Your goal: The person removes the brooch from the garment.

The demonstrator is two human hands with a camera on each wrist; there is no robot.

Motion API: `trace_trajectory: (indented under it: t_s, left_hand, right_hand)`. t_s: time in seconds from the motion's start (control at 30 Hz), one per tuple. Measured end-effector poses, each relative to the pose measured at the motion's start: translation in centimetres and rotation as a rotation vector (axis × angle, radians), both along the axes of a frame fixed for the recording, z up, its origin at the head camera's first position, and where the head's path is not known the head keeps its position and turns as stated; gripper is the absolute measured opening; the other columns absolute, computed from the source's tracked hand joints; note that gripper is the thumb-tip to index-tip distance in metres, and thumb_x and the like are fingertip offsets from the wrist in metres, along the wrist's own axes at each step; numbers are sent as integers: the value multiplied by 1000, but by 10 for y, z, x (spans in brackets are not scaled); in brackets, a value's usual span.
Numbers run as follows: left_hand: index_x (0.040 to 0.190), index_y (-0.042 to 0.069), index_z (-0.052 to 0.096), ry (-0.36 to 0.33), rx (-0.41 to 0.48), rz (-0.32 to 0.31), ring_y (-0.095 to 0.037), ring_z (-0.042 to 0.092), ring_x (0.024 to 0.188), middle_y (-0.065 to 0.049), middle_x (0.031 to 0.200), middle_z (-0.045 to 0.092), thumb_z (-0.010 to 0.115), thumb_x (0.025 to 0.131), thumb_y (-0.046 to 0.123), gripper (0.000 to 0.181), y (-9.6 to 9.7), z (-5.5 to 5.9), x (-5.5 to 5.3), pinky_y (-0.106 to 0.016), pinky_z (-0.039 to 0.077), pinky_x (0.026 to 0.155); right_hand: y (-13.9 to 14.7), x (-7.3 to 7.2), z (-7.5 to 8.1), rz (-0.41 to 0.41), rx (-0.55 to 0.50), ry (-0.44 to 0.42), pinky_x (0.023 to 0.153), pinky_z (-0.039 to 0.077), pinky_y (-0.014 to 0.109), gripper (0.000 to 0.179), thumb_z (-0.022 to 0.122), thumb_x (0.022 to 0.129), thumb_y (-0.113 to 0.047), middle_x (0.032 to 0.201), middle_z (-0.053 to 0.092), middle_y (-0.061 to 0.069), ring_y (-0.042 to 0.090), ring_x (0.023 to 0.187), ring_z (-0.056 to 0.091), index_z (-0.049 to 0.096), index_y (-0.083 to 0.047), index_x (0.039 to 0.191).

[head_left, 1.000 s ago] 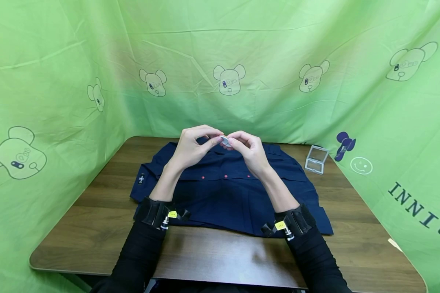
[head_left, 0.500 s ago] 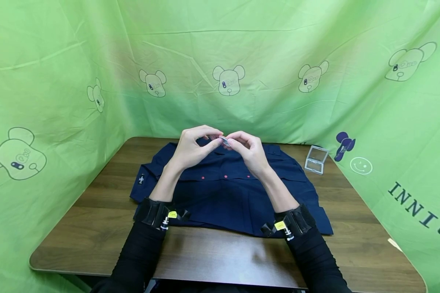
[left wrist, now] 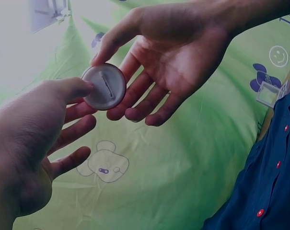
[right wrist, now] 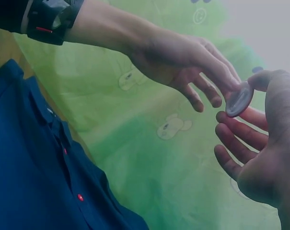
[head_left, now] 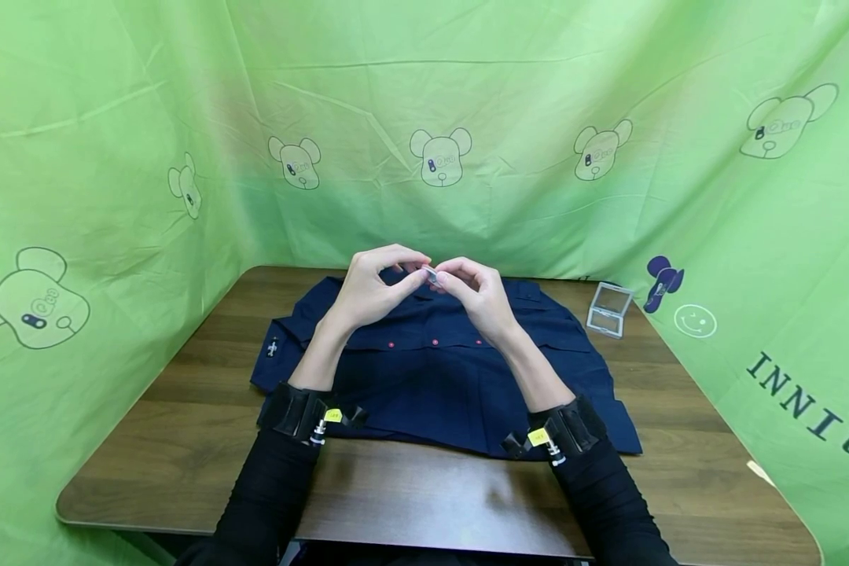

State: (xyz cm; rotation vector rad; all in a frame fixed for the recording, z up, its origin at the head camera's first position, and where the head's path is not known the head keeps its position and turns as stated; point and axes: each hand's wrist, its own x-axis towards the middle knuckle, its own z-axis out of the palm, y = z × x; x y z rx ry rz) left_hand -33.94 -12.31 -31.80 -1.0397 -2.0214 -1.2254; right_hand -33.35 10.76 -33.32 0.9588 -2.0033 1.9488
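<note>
Little has moved since the earlier frames: both hands stay raised above the shirt, and the round pin badge has tilted a touch, now nearly edge-on from the head view. The left hand pinches the badge between thumb and fingertips, its other fingers loosely spread. The right hand holds the opposite edge, thumb on the rim and fingers curled behind. From the left wrist view the badge's silvery back with its pin bar faces the camera. The navy shirt lies spread flat on the wooden surface just below, red buttons showing; a small clear case sits to the right, well apart. Judging by the grip, the pin is being worked open; next would come freeing its point while steadying the badge.
</note>
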Motion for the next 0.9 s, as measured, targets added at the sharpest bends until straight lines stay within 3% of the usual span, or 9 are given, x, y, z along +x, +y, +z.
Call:
trace_trajectory:
  t_s: [0.17, 0.4, 0.53, 0.67, 0.83, 0.9]
  left_hand:
    - [121, 7, 87, -18, 0, -12, -19, 78, 98, -10, 114, 86, 83, 102, 10, 19, 0, 0, 0, -33, 60, 92]
    - [123, 9, 86, -19, 3, -23, -22, 78, 100, -10, 117, 86, 82, 102, 9, 22, -1, 1, 0, -43, 62, 92]
    - [123, 10, 86, -13, 0, -16, -22, 79, 101, -10, 121, 85, 81, 102, 10, 22, -1, 1, -1, -50, 63, 91]
    - [126, 11, 85, -15, -12, 3, -25, 79, 105, -9, 128, 83, 80, 103, 12, 24, -2, 1, -2, -44, 62, 92]
    - [135, 14, 82, -26, -48, 36, -27, 76, 122, -8, 140, 80, 81, 104, 18, 31, -3, -1, -3, -44, 61, 97]
    - [138, 14, 81, -28, -65, 50, -27, 73, 133, -8, 144, 77, 81, 104, 19, 35, -3, -2, -4, -47, 60, 105]
  right_hand:
    - [0, 0, -1, -2, 2, -8, 99, 65, 33, 24, 69, 109, -13, 106, 82, 14, 18, 99, 80, 76, 7, 121]
    - [1, -1, 0, 5, -8, -18, 101, 66, 34, 23, 69, 109, -10, 107, 83, -5, 13, 100, 79, 75, 7, 124]
    - [2, -2, 0, -12, -1, -1, 101, 65, 29, 25, 71, 108, -9, 115, 82, 9, 11, 104, 79, 74, 8, 126]
    - [4, -4, -1, -67, 41, 36, 98, 63, 25, 27, 74, 107, -10, 124, 79, 24, 11, 108, 79, 76, 5, 129]
    - [8, -8, -2, -181, 123, 74, 90, 61, 28, 29, 79, 105, -18, 120, 82, 23, 23, 101, 78, 79, -3, 130]
    - [9, -9, -3, -234, 164, 96, 90, 60, 33, 29, 80, 105, -21, 117, 83, 20, 25, 99, 77, 80, -6, 129]
